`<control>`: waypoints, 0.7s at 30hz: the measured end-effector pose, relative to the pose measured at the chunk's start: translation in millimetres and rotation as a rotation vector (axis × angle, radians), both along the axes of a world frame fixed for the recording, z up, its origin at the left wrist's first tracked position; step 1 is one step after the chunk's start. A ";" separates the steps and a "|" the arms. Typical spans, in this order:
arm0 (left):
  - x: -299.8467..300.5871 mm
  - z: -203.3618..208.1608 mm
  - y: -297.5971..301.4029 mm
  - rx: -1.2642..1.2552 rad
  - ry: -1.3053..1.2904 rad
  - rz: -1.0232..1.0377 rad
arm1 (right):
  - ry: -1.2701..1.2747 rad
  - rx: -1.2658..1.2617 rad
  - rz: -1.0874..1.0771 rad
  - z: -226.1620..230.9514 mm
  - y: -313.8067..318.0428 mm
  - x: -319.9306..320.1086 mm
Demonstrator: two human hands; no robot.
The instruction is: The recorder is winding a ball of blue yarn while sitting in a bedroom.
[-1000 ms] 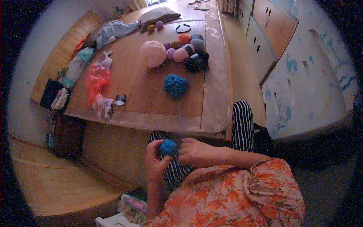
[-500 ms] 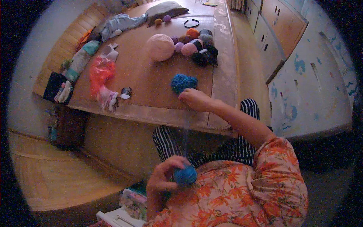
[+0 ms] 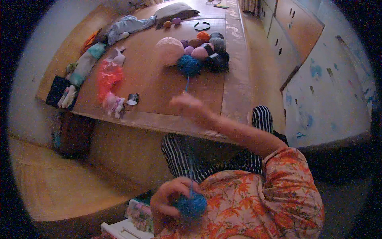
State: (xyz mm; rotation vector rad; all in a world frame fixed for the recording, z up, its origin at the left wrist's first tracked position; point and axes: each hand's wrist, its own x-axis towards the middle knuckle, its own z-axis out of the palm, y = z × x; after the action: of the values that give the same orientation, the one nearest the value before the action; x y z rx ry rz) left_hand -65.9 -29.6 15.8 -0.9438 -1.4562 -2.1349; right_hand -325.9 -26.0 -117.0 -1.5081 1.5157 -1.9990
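Note:
Close to my body, my left hand (image 3: 173,199) curls around a small blue ball of yarn (image 3: 193,205). Over the near part of the table, my right hand (image 3: 188,104) is slightly blurred, with a blue yarn strand (image 3: 187,84) running into it. That strand comes from a larger blue ball of yarn (image 3: 189,65) lying further off on the table. A faint length of the same yarn stretches down to the small ball. The larger ball rests against a pale pink ball of yarn (image 3: 169,51) and a cluster of other balls.
Black (image 3: 217,61), grey, orange and purple yarn balls sit behind the larger blue one, with a black headband (image 3: 202,26) beyond. A red plastic bag (image 3: 110,77) and small tin (image 3: 132,99) lie left on the wooden table (image 3: 151,87). White cabinets (image 3: 318,87) stand right.
The larger blue ball has moved away from me, up against the other yarn balls. My right hand has shifted slightly left, and my left hand has dropped a little with the small ball.

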 end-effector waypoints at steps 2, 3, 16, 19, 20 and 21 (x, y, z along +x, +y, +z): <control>22.6 -15.7 -2.7 -0.006 -0.600 -0.073 | 0.340 0.074 0.145 11.3 42.2 43.3; 26.2 -20.3 1.6 -0.006 -0.596 -0.076 | 0.513 0.115 0.221 20.5 59.8 60.9; -28.2 -67.6 -8.0 -0.083 -0.865 0.958 | 0.839 0.503 0.340 66.3 145.0 100.2; -20.4 -90.4 -2.7 -0.242 -0.859 0.808 | 0.688 0.416 0.375 93.6 147.1 95.5; -18.8 -91.5 2.9 -0.250 -0.850 0.795 | 0.689 0.419 0.358 93.1 145.8 87.1; -16.8 -90.6 8.1 -0.271 -0.866 0.653 | 0.711 0.359 0.280 89.1 143.0 78.7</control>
State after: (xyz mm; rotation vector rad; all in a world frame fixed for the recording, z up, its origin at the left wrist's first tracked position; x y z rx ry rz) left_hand -82.6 -21.5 -74.8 0.4707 -2.0819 -1.8941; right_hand -247.2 117.0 -27.9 -2.2242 1.6399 -0.9994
